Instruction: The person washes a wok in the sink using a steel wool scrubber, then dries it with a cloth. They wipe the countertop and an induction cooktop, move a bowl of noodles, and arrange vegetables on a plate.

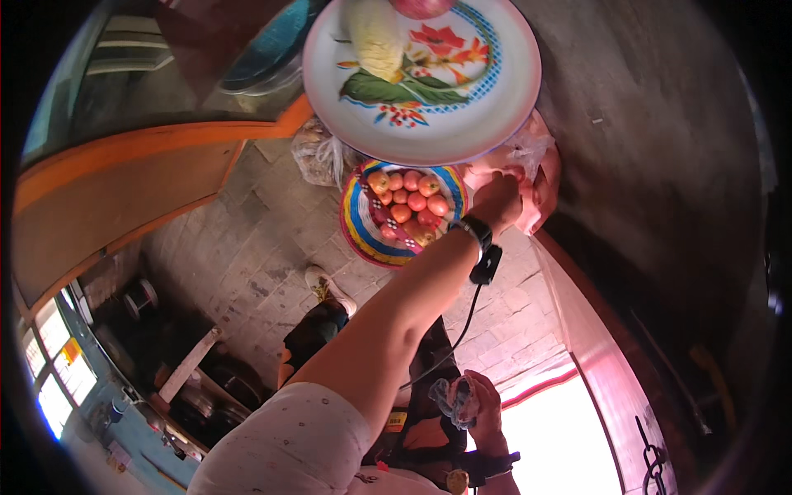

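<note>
My left hand (502, 199), with a black band and a small device at its wrist, reaches to a pink plastic bag (538, 185) beside the tray; its fingertips are hidden, so its grip cannot be told. Lower down, my right hand (486, 405) holds a crumpled grey-blue cloth (456, 401). A colourful woven basket (351, 213) with tomatoes (417, 201) stands left of my left hand. Above it, a floral enamel tray (427, 139) bears a pale, elongated vegetable (374, 40), possibly a napa cabbage, and a round reddish-pink thing (422, 6), cut off by the frame edge.
A tied clear plastic bag (318, 154) lies left of the tray. An orange-edged cabinet (136, 161) stands at the left, with dark shelving (204, 396) below. A dark wall (625, 124) rises at the right. My shoe (328, 289) rests on the brick floor; a chain (653, 461) hangs lower right.
</note>
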A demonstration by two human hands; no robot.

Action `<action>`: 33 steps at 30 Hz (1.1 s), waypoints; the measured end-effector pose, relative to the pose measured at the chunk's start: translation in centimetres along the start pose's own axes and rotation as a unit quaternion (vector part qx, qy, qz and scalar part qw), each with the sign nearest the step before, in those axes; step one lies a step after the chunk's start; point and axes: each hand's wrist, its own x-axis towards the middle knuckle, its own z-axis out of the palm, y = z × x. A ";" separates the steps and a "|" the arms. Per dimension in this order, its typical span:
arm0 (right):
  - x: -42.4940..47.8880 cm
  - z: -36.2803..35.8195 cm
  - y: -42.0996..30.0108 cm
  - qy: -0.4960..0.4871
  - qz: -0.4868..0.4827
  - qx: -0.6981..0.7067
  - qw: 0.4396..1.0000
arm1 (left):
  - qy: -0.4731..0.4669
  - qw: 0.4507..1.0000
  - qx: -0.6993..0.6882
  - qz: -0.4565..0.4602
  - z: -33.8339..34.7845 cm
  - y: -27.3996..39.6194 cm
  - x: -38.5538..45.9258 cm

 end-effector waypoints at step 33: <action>-13.8 48.1 -16.4 -0.442 0.127 -0.152 0.875 | 0.123 0.875 -0.150 -0.444 -19.7 -17.5 -90.9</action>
